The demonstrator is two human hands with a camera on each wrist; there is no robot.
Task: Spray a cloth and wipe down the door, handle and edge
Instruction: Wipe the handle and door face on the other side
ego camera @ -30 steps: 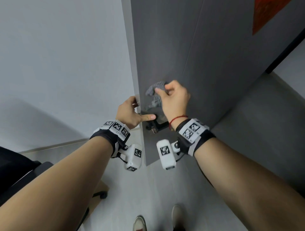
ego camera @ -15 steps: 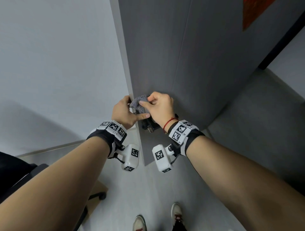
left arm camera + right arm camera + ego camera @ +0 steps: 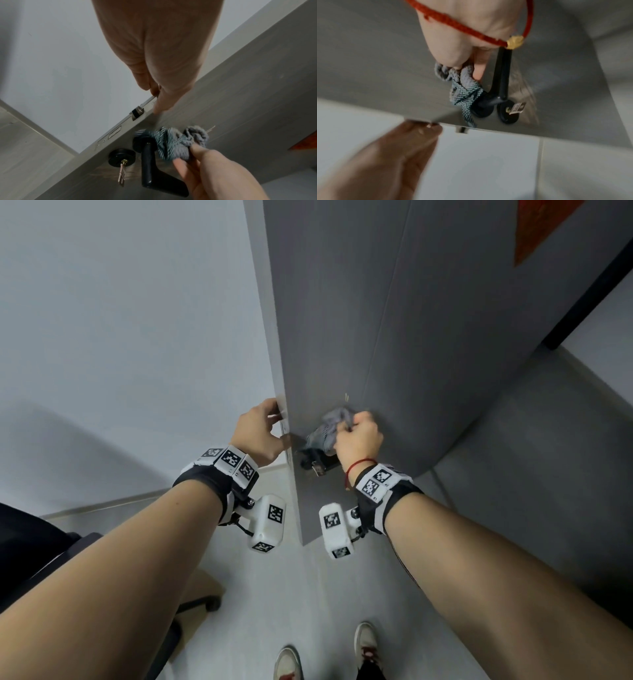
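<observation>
At the handle (image 3: 154, 163) base, my right hand (image 3: 359, 440) pinches the bunched cloth (image 3: 173, 142) while my left hand (image 3: 260, 433) grips the door edge (image 3: 120, 129); I should rub all round

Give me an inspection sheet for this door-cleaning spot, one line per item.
Surface: grey door standing open, latch plate on its edge.
Job's things: cloth bunched against the base of the black handle; no spray bottle seen.
Clutter: key hanging in the lock below the handle.
Grippers: left hand holds the door edge; right hand grips the cloth.
Cables: nothing seen.
Surroundings: pale wall, light floor, chair at left, shoes below, red patch high on the door.
</observation>
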